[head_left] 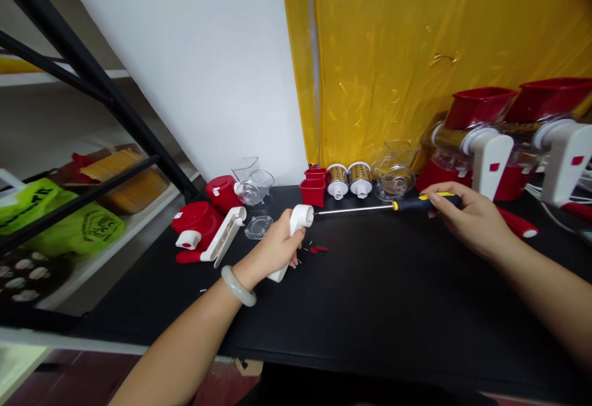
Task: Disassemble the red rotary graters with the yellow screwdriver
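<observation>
My left hand (pixel 276 240), a pale bangle on its wrist, is closed around a white plastic arm piece (pixel 301 218) with a round socket at its upper end. My right hand (pixel 462 215) grips the dark blue and yellow handle of a screwdriver (pixel 365 210). Its long shaft points left, nearly level, and the tip is at the socket of the white piece; whether it touches a screw I cannot tell. Just right of my left hand, small red parts (pixel 319 249) and tiny screw-like bits lie on the black table (pixel 370 319).
Red housings (pixel 197 224), a white crank piece (pixel 225 236) and clear plastic parts (pixel 254 187) stand at left. Behind are red hoppers (pixel 313 189), two grater drums (pixel 338 179) and a clear body (pixel 394 174). Assembled rotary graters (pixel 493 162) stand at right; shelves (pixel 111 252) border the left.
</observation>
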### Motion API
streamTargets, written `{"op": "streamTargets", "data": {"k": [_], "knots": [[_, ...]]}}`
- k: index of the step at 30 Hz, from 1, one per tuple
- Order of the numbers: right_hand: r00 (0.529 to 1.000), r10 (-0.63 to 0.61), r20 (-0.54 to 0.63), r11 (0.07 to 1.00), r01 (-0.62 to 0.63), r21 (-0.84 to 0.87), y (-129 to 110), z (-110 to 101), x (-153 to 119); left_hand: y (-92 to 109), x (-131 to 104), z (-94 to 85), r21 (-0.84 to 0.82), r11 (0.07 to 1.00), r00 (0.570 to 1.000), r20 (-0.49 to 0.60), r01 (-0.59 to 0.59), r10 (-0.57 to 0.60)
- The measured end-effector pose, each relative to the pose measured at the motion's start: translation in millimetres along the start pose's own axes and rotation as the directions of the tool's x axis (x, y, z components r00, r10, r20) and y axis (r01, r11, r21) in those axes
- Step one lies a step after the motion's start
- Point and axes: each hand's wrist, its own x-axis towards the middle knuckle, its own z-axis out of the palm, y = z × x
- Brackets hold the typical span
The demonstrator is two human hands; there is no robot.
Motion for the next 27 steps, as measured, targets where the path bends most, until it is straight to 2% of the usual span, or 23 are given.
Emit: {"op": "streamTargets", "data": {"k": [4,10,15,21,27], "knots": [[0.994,-0.013,0.107,0.998,0.019,-0.053,-2.2,-0.9,-1.4,1.9,-1.6,-0.1,0.063,0.998,1.000,-0.012,0.000,0.001],[0.996,-0.016,0.093,1.000,0.019,-0.025,-0.2,-1.9,-0.7,0.5,-0.6,-3.0,0.117,0.993,0.998,-0.046,-0.033,0.038],[0.997,0.009,0.079,0.999,-0.006,-0.035,3.6,-0.3,-1.5,-1.8,0.1,-0.3,0.032,0.999,0.999,-0.041,-0.005,0.006],[0.997,-0.017,0.075,0.999,0.019,-0.035,6.9,-1.5,-1.6,2.2,0.0,3.0,-0.136,0.990,0.998,-0.044,0.033,-0.039],[0.997,-0.022,0.067,0.999,0.024,-0.029,6.1,-1.0,-1.5,0.4,0.7,2.7,-0.169,0.985,0.998,-0.031,0.044,-0.050]]}}
